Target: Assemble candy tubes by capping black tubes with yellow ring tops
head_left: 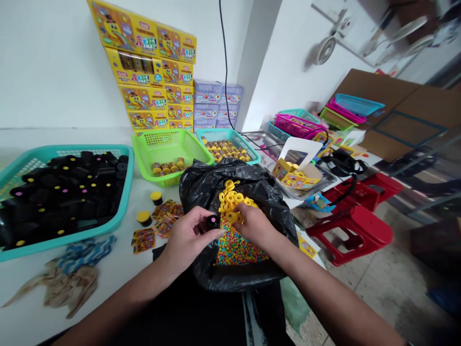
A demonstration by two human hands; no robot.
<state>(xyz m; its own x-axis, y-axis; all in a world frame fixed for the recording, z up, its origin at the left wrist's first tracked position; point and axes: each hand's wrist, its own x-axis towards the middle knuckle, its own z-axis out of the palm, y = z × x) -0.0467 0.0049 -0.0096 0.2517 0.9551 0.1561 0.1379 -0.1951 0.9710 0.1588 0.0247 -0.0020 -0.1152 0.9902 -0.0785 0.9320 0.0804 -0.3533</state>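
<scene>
My left hand (187,238) pinches a small black cup (212,221) over an open black plastic bag (205,187). Inside the bag lie many small coloured candy balls (236,247) and a heap of yellow ring lids (232,197). Reaching into the bag, my right hand (254,223) has its fingers closed on a yellow ring lid (234,217) right beside the cup. Two black cups with yellow lids (149,207) stand on the white table (118,269) to the left, next to printed stickers (158,226).
A teal basket (122,211) full of black cups sits at left. A green basket (169,144) and a teal basket (230,137) hold capped cups behind the bag. Yellow boxes (151,72) are stacked by the wall. Red stools (355,228) stand at right; a cloth (72,274) lies near the table's front.
</scene>
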